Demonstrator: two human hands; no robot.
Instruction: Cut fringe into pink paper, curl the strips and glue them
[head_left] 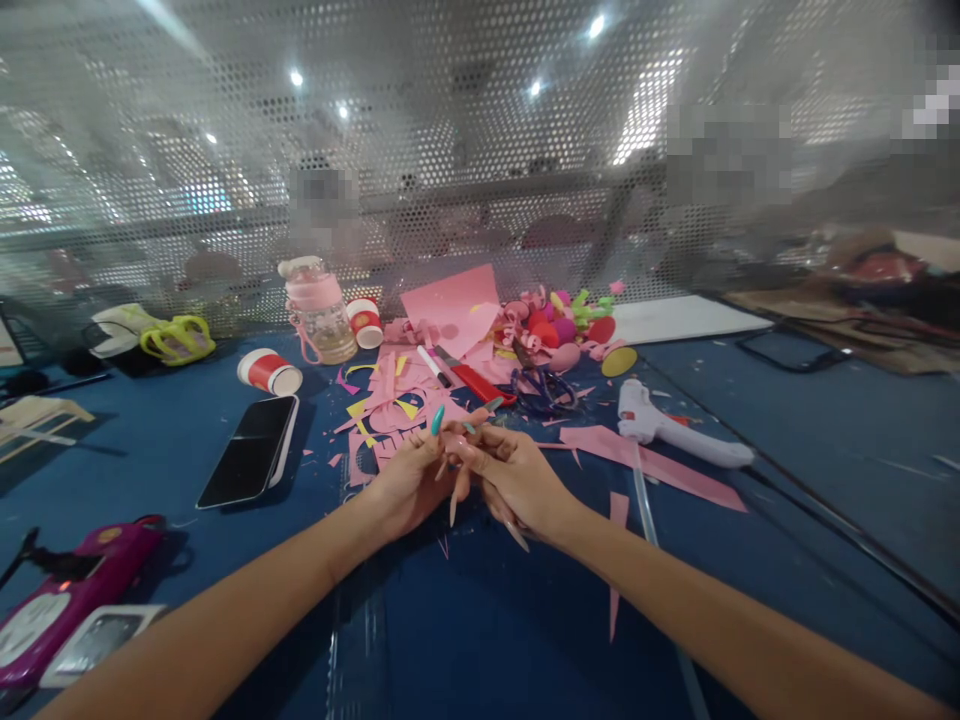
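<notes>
My left hand and my right hand meet over the blue table, fingers bent and pressed against each other. Long nails stick out from both, one of them teal. Whatever lies between the fingertips is hidden or too small to name. Just beyond them, pink paper scraps are heaped, with a red-handled cutter, a marker and dark blue scissors on top. To the right, a white glue gun rests near a long pink paper strip, with a clear glue stick at its end.
Curled paper pieces pile up behind. A pink-topped bottle, paper cups and a phone stand or lie left, beside a purple device. A clear ruler lies in front. A black cable crosses the right side.
</notes>
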